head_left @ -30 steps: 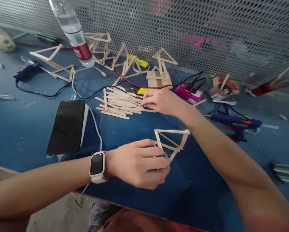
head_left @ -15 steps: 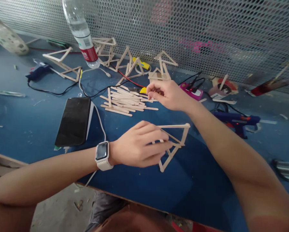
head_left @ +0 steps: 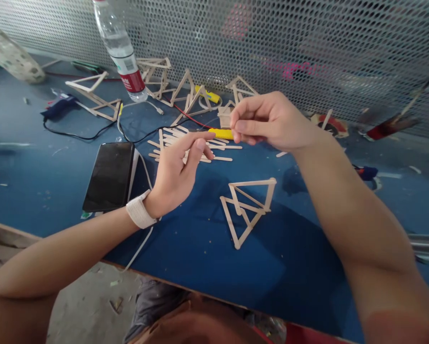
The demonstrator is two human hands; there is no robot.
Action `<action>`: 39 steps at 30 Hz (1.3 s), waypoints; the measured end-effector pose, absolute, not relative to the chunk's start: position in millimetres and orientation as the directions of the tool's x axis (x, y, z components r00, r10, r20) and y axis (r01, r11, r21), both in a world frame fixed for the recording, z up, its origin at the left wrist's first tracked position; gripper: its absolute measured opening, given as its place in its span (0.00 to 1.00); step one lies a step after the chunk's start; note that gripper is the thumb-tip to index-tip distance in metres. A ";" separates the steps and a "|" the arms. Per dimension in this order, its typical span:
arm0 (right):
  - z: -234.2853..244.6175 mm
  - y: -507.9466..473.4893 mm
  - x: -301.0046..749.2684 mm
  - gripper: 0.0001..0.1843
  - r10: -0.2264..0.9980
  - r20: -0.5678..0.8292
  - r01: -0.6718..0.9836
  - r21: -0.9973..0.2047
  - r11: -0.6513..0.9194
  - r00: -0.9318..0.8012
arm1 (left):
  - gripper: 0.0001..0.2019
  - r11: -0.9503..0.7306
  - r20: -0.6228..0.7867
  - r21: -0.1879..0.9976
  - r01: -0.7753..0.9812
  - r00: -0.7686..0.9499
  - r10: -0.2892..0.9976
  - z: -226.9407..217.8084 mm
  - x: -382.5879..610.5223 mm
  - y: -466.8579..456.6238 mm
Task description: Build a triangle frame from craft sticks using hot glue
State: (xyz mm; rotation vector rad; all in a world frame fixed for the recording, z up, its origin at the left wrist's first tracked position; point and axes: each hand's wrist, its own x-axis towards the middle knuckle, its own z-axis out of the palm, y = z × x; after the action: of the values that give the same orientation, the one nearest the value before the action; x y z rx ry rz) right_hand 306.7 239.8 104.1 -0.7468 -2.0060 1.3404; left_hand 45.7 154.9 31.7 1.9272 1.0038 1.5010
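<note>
My left hand (head_left: pixel 180 167), with a pale watch band on its wrist, hovers by the pile of craft sticks (head_left: pixel 219 158). Its fingers are apart, the index finger stretched out, and they hold nothing. Right of it, my right hand (head_left: pixel 272 122) is raised over the table with thumb and fingertips pinched together. Whatever sits in that pinch is too small or hidden to make out. Behind the fingertips lies a yellow-handled tool (head_left: pixel 219 134), partly covered. A frame of glued craft sticks (head_left: pixel 230 222), made of joined triangles, rests untouched on the blue tabletop below both hands.
A phone (head_left: pixel 109 177) leans on a white stand at left, near a water bottle (head_left: pixel 130 71). Several stick frames (head_left: pixel 187 93) stand along the perforated metal screen (head_left: pixel 200 33). A blue glue gun (head_left: pixel 58 106) and its cables lie left; another (head_left: pixel 367 173) is partly hidden by my right arm.
My left hand has let go of the stick frame, moving up and left to the stick pile. The right hand has risen slightly and moved right, still pinched. The frame now stands alone.
</note>
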 end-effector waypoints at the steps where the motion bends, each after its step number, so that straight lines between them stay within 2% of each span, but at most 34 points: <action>1: 103.0 241.5 308.7 0.25 0.747 0.173 0.111 -0.943 0.313 -0.642 | 0.24 -0.598 0.589 0.772 0.217 0.111 0.800 33.5 47.9 152.1; 4: 100.6 245.6 313.8 0.28 0.781 0.160 0.098 -0.957 0.272 -0.604 | 0.28 -0.575 0.573 0.804 0.151 0.064 0.817 36.5 53.0 147.3; 9: 103.3 245.1 315.3 0.25 0.785 0.119 0.102 -0.969 0.225 -0.609 | 0.33 -0.483 0.482 0.875 0.002 0.082 0.873 35.8 55.7 147.9; 12: 106.4 240.2 309.5 0.19 0.740 0.090 0.126 -0.965 0.231 -0.667 | 0.31 -0.390 0.399 0.917 -0.087 0.134 0.907 32.8 54.8 149.7; 15: 107.7 234.1 300.6 0.15 0.690 0.122 0.128 -0.945 0.300 -0.714 | 0.29 -0.321 0.342 0.937 -0.135 0.184 0.922 29.0 53.2 151.8; 22: 110.7 222.8 288.7 0.15 0.667 0.065 0.116 -0.968 0.223 -0.742 | 0.24 -0.183 0.238 0.959 -0.216 0.268 0.933 23.6 51.4 157.0; 26: 112.7 221.7 289.7 0.13 0.650 0.028 0.150 -0.965 0.216 -0.760 | 0.26 -0.296 0.315 0.949 -0.108 0.293 0.903 21.6 51.2 157.7; 30: 110.0 220.5 287.6 0.09 0.667 0.020 0.171 -0.960 0.220 -0.745 | 0.31 -0.437 0.417 0.899 -0.006 0.309 0.854 21.4 52.3 156.4; 35: 96.7 221.2 279.6 0.17 0.570 0.094 0.020 -0.981 0.192 -0.817 | 0.35 -0.467 0.450 0.884 -0.022 0.310 0.838 24.5 53.3 154.7; 39: 87.8 221.7 274.3 0.21 0.574 0.125 -0.062 -0.990 0.129 -0.809 | 0.32 -0.502 0.494 0.861 -0.076 0.352 0.795 29.3 52.7 151.5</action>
State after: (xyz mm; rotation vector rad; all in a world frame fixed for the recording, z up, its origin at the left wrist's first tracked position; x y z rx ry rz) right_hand 274.3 221.7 87.8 -0.4921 -1.9284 1.7282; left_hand 52.7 151.5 29.3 1.7534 0.6393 1.2690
